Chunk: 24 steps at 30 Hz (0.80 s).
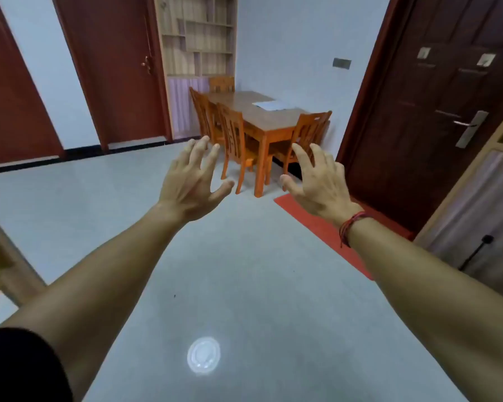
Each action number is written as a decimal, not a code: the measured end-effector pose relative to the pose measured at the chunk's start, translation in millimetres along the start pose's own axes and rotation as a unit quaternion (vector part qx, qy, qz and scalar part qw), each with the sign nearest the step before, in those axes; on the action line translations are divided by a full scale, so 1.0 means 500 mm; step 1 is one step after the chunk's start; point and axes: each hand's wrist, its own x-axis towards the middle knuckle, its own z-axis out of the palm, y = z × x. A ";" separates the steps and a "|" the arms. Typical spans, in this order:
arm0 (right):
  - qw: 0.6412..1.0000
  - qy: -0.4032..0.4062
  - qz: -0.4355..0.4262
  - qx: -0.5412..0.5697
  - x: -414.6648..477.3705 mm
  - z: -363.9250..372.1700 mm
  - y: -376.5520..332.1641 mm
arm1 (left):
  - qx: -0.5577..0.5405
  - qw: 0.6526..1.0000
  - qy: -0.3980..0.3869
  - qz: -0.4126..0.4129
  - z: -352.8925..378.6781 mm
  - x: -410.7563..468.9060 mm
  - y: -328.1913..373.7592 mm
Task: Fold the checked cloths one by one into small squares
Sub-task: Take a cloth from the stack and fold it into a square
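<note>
Both arms reach fwd, mid-frame, over the pale floor (244, 271). L hand (190, 181) is centre-left, back of hand up, fingers spread wide and slightly bent, holding nothing. R hand (317, 181) is centre-right, fingers also splayed and a bit curved, holding nothing, w/ a red string bracelet (352, 227) at the wrist. The hands are apart, not touching. A black sleeve (18, 367) shows at lower left.

Checked cloths: can't tell where. A pale flat sheet (269, 105) lies on the wooden table (262, 118) upper centre, too far off to tell what it is. Wooden chairs (233, 132) stand round the table. A red mat (323, 230) lies right of centre, before a dark door (433, 111). Shelf unit (198, 39) at top centre.
</note>
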 end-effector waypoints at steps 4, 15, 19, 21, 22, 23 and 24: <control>1.000 -0.019 0.006 -0.011 0.093 0.084 0.003 | -0.005 1.000 -0.029 -0.007 0.079 0.082 -0.067; 0.998 -0.050 0.022 0.006 0.341 0.313 0.056 | 0.000 0.996 -0.083 -0.016 0.296 0.284 -0.195; 0.998 -0.060 0.029 0.017 0.457 0.419 0.098 | 0.012 0.994 -0.107 -0.028 0.393 0.377 -0.243; 0.998 -0.053 0.022 0.017 0.526 0.471 0.126 | 0.014 0.993 -0.107 -0.041 0.443 0.442 -0.268; 0.998 -0.054 0.018 0.018 0.560 0.494 0.139 | 0.015 0.993 -0.110 -0.047 0.466 0.476 -0.276; 0.998 -0.059 0.019 0.024 0.596 0.516 0.152 | 0.017 0.992 -0.114 -0.052 0.488 0.512 -0.286; 0.997 -0.065 0.020 0.030 0.631 0.535 0.163 | 0.017 0.991 -0.117 -0.057 0.508 0.545 -0.295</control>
